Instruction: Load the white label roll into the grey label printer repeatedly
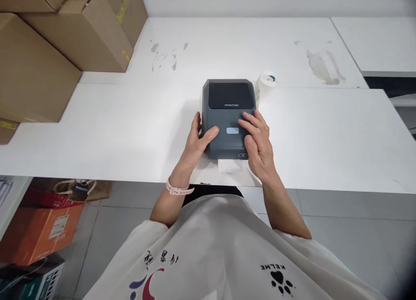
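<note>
A dark grey-blue label printer [224, 144] stands on the white table in front of me, with a dark glossy window and a small light-blue screen on its top. A short strip of white label paper [230, 166] sticks out of its near edge. My left hand [196, 140] grips the printer's left side, thumb on the top face and fingers down along the side, partly hidden. On the right part of the top lies my right hand [261, 148], its fingers stretched out over the surface and slightly apart. Behind the printer, to the right, a white label roll [264, 82] stands on end.
Cardboard boxes [78, 29] are stacked at the back left of the white table [325, 135]. Grey worn patches mark the tabletop. Below its left edge are an orange box [42, 233] and a paper bag [100, 191]. The table's near edge runs close to my body.
</note>
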